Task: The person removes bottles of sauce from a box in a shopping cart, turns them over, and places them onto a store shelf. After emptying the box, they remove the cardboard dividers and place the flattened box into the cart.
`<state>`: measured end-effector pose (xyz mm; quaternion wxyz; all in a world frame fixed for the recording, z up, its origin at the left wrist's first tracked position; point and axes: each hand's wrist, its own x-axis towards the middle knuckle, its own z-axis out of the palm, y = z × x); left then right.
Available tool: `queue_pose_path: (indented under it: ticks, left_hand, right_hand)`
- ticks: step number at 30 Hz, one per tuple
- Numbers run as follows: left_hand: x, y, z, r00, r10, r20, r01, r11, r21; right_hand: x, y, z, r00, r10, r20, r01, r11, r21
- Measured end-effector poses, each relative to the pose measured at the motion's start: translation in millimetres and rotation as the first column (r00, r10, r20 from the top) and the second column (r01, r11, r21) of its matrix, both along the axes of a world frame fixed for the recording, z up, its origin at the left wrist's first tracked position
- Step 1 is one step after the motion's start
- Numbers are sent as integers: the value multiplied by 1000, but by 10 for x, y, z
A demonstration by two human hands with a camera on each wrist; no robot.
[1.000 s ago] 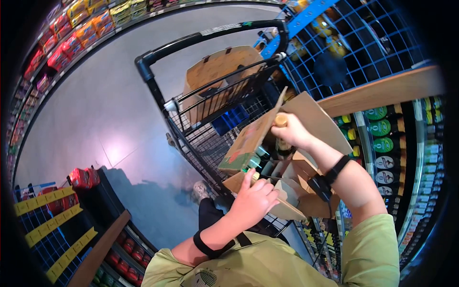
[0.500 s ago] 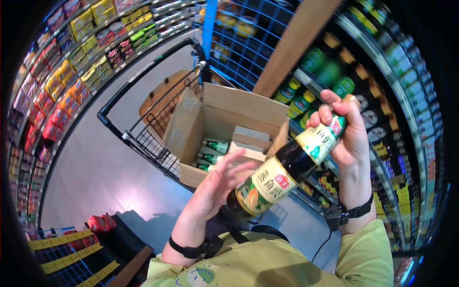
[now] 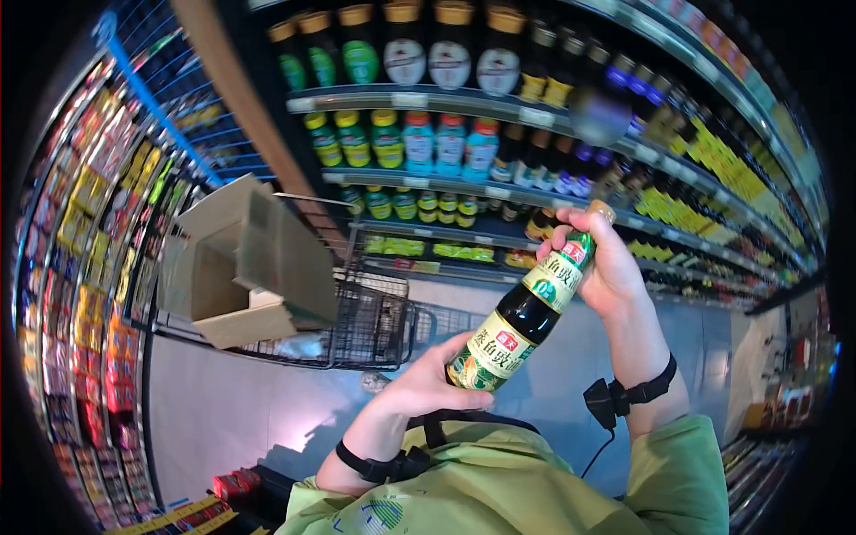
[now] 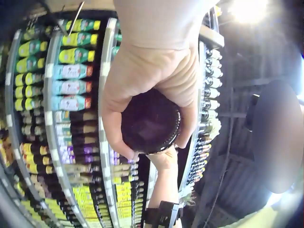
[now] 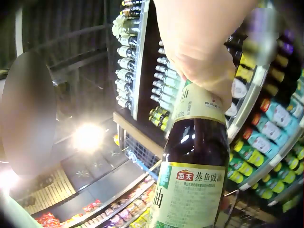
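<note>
A dark soy sauce bottle with cream and green labels is held tilted in front of the body, cap end up and to the right. My right hand grips its neck just below the cap. Around the lower end, the fingers and thumb of my left hand hold the bottle. The left wrist view looks straight onto the round dark base of the bottle, with the left hand curved about it. In the right wrist view, the right hand covers the neck above the upper label.
An open cardboard box sits on the shopping cart to the left. Ahead run shelves of bottles in several rows. A packet-filled shelf curves along the far left; a wooden post stands beside blue wire mesh.
The right hand has lifted the bottle out of the box by its neck. The left hand has gone from the box flap to gripping the bottle's base. The view has turned right, towards the bottle shelves.
</note>
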<state>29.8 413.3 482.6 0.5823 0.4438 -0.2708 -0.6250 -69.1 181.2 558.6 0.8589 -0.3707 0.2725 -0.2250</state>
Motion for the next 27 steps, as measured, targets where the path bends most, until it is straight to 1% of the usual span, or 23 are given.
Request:
queue_pose_path:
  ticks: [2, 3, 4, 5, 6, 7, 8, 9, 10, 11, 12, 13, 14, 16, 18, 20, 21, 22, 23, 24, 25, 26, 27]
  left_hand:
    - [-365, -294, -146, 998, -44, -38, 45, 999, 15]
    - [-509, -432, -225, 996, -87, -2, 87, 996, 9]
    - [-644, -544, -306, 992, -121, 31, 121, 993, 1]
    - [-764, -630, -388, 990, -142, -20, 143, 988, 59]
    - [-859, -711, -449, 990, -142, -25, 144, 987, 65]
    - [-941, -780, -490, 990, -135, 44, 133, 990, 46]
    - [-994, -848, -540, 985, -126, 114, 123, 992, 26]
    - [-1004, -919, -610, 963, -159, 220, 157, 987, 27]
    - [-1000, -989, -684, 963, -161, 216, 157, 987, 37]
    - [-977, -1065, -762, 958, -194, 210, 189, 981, 44]
    - [-938, -1135, -864, 953, -226, 202, 220, 974, 50]
    - [-864, -1196, -1019, 919, -236, 317, 236, 971, 37]
    - [-806, -1259, -1152, 922, -233, 309, 232, 972, 39]
    - [-664, -1406, -1384, 912, -255, 321, 240, 967, 84]
    - [-520, -1589, -1819, 924, -245, 294, 236, 970, 66]
    - [-330, -1827, -2144, 917, -195, 348, 208, 978, 1]
    - [-218, -1961, -2314, 821, -134, 555, 188, 981, -40]
    - [-109, -2098, -2430, 836, -117, 536, 169, 984, -49]
    - [-14, -2235, -2553, 761, -75, 645, 127, 991, -34]
    - [74, -2354, -2673, 667, -39, 744, 81, 996, -21]
    - [148, -2466, -2810, 600, -25, 800, -2, 999, 33]
    - [196, -2584, -2948, 614, -14, 789, -21, 999, 33]
    - [233, -2714, -3086, 636, 1, 771, -169, 976, 138]
  right_hand:
    - [-493, -197, -162, 989, -122, -86, 122, 992, -13]
    - [-725, -288, -256, 985, -142, -94, 143, 990, 1]
    - [-947, -385, -346, 979, -150, -136, 144, 988, -52]
    - [-1148, -488, -420, 973, -153, -175, 135, 985, -108]
    - [-1339, -608, -490, 972, -152, -180, 136, 986, -101]
    - [-1540, -732, -549, 961, -15, -277, -26, 989, -146]
    - [-1708, -850, -619, 920, 115, -374, -192, 966, -173]
    - [-1807, -928, -655, 897, 225, -380, -283, 954, -104]
    - [-1852, -969, -700, 896, 229, -380, -283, 955, -93]
    - [-1859, -999, -711, 868, 257, -424, -305, 951, -48]
    - [-1835, -1025, -723, 836, 286, -468, -325, 946, -2]
    - [-1797, -1055, -768, 816, 304, -492, -339, 941, 20]
    - [-1742, -1086, -836, 811, 310, -496, -343, 939, 26]
    - [-1569, -1140, -995, 817, 223, -532, -291, 955, -46]
    - [-1367, -1222, -1107, 806, 212, -553, -307, 948, -84]
    - [-1123, -1320, -1271, 820, 161, -550, -315, 928, -197]
    - [-956, -1366, -1345, 809, 170, -563, -332, 922, -198]
    - [-789, -1384, -1426, 801, 126, -586, -307, 926, -221]
    - [-642, -1408, -1518, 787, 87, -610, -290, 926, -242]
    - [-495, -1455, -1642, 769, 105, -630, -319, 918, -237]
    - [-341, -1515, -1797, 772, 48, -634, -307, 901, -306]
    - [-205, -1566, -1954, 776, -8, -631, -293, 881, -371]
    - [-80, -1614, -2097, 777, -25, -629, -304, 860, -409]
